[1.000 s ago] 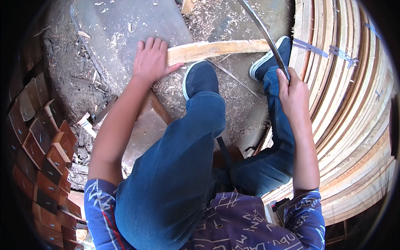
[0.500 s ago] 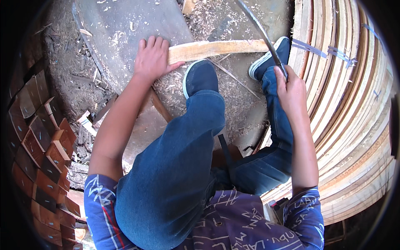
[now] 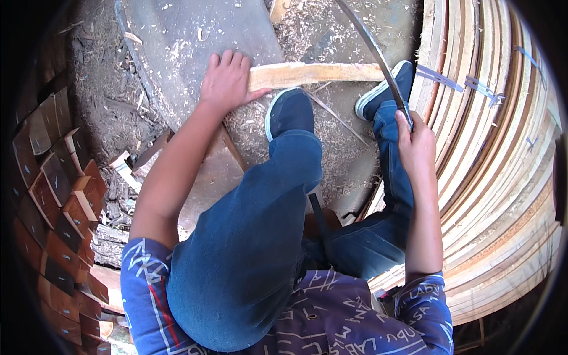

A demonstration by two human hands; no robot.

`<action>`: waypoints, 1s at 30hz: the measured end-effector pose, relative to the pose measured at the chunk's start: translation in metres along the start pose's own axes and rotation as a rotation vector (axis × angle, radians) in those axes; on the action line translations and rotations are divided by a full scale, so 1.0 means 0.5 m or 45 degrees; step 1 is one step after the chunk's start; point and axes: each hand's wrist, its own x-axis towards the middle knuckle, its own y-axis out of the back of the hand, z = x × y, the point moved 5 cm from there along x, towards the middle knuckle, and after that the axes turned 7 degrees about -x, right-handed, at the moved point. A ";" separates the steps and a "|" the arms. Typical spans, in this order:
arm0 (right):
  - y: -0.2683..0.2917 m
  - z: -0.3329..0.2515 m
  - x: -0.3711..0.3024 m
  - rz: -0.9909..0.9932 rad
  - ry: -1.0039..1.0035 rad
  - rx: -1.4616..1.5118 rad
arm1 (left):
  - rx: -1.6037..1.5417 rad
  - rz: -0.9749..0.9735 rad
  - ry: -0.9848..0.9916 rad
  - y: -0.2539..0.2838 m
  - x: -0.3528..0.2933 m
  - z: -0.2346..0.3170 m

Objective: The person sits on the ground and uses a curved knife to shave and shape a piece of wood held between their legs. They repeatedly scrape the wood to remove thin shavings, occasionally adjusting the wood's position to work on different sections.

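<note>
A pale, slightly curved wooden strip [image 3: 316, 73] lies crosswise in front of my shoes, with rough, splintered edges. My left hand [image 3: 228, 83] is closed over its left end, fingers on the far side and thumb along the near edge. In my right hand [image 3: 419, 142] is the lower end of a long, curved metal blade [image 3: 374, 52], its handle hidden by the fingers. The blade slants up to the left past the strip's right end; whether they touch I cannot tell. My left shoe [image 3: 291, 112] stands close against the strip's near edge.
Bundled curved wooden strips [image 3: 491, 148], tied with bluish bands, stack along the right. Stacked brown wood blocks [image 3: 59, 225] stand at the left. A grey sheet [image 3: 201, 35] and scattered shavings cover the ground ahead. My right shoe [image 3: 384, 94] is near the blade.
My right hand has drawn slightly nearer to my body with the blade. The whole view has shifted a little; my left hand keeps its hold on the strip.
</note>
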 end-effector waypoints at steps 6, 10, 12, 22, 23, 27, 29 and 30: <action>-0.049 0.018 -0.002 0.089 0.055 0.115 | -0.010 -0.021 -0.004 0.008 0.014 -0.001; -0.192 0.163 -0.012 -0.164 -0.073 -0.327 | 0.002 -0.074 -0.023 0.003 0.027 0.018; -0.151 0.121 0.013 -0.149 -0.064 -0.279 | 0.032 -0.115 0.007 0.009 0.030 0.002; -0.076 0.022 -0.012 0.008 0.060 -0.025 | -0.055 -0.007 0.009 0.008 0.003 0.000; -0.125 0.068 -0.009 -0.061 -0.011 -0.206 | -0.059 0.002 -0.002 0.010 0.007 0.005; -0.174 0.126 0.020 -0.196 -0.141 -0.287 | -0.048 0.001 -0.015 0.008 0.024 0.018; -0.131 0.085 0.028 -0.127 -0.083 -0.234 | -0.024 0.021 -0.025 0.005 0.025 0.021; -0.107 0.057 0.028 -0.089 -0.043 -0.201 | -0.011 0.031 -0.029 0.005 0.020 0.021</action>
